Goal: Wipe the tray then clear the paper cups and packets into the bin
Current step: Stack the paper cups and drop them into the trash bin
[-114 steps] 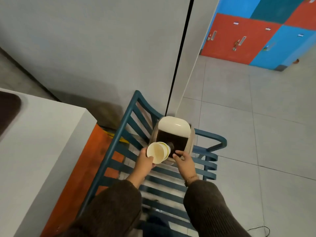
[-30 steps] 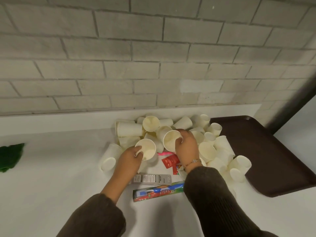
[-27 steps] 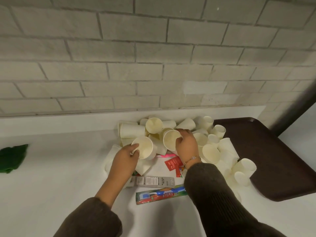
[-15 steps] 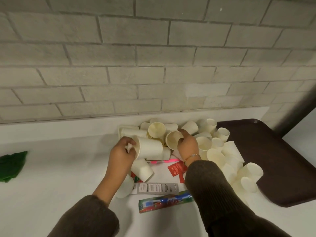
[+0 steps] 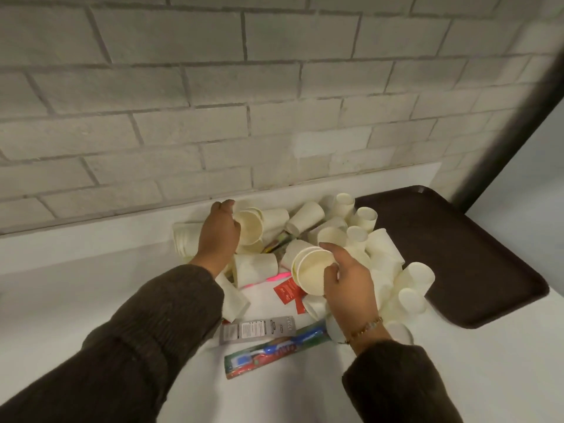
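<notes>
1. Currently mid-clearing: gathering paper cups (image 5: 381, 248) from a heap on the white surface (image 5: 76, 285), close against the brick wall (image 5: 213, 102).
2. Gripping, with the left hand (image 5: 219, 236), an open-mouthed cup (image 5: 250, 227) at the back of the heap, fingers curled round its rim, probably to lift it free for stacking.
3. Holding, with the right hand (image 5: 348, 288), a nested pair of cups (image 5: 311, 271) on its side, mouth towards the camera, fingers wrapped round the wall. Held so, likely, to take the next cup inside and carry more per trip.
4. Lying flat on the surface nearer the body: red packets (image 5: 288, 291), a grey carded packet (image 5: 258, 328) and a toothbrush pack (image 5: 274, 352), partly under cups. Seemingly saved for after the cups.
5. Off to the right: the brown tray (image 5: 457, 254), bare on top, with a few cups at its left edge. Cannot tell whether already wiped.
6. No bin in view, so probably a carry away from the surface ahead.
</notes>
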Motion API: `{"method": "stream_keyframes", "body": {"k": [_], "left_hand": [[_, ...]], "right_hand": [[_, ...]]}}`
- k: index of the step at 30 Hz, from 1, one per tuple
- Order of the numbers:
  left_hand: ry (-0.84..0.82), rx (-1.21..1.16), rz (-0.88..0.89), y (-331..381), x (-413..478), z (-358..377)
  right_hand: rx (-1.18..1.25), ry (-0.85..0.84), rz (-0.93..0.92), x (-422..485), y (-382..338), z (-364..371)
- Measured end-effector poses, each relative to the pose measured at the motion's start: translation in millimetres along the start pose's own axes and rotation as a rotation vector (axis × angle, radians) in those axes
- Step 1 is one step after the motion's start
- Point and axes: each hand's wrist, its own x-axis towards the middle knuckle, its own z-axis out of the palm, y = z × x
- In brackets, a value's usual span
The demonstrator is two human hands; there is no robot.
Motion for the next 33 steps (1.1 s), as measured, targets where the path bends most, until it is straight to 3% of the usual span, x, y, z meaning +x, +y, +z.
{"method": "stream_keyframes", "body": {"k": [3,7,15,20,25,30,33], "left_hand": [[-0.059,0.15,0.028,-4.2,12.2,6.5],[-0.06,0.163,0.022,-7.4,18.3,7.9],[0.083,-0.016,0.056,17.5,-11.7,-19.1],[0.078,-0.242,0.117,47.5,-75.2,-29.6],[-0.053,-0.514,0.087,92.6,-157.9,-22.7],[-0.21,-0.587,0.191,132.9,-217.6,1.8],[-0.386,-0.581,0.284,169.0,-259.0,32.7]], "right_hand": [[-0.034,-0.025,0.025,-11.7,8.0,3.6],[-0.039,-0.018,0.034,-21.1,13.9,-0.6],[0.026,0.039,0.015,-46.4,13.2,-23.3],[0.069,0.166,0.005,-73.6,24.9,-50.5],[0.07,0.386,0.023,-120.7,51.3,-97.9],[0.006,0.547,0.113,-164.2,93.3,-149.5],[0.026,0.616,0.248,-201.5,141.0,-182.5]]}}
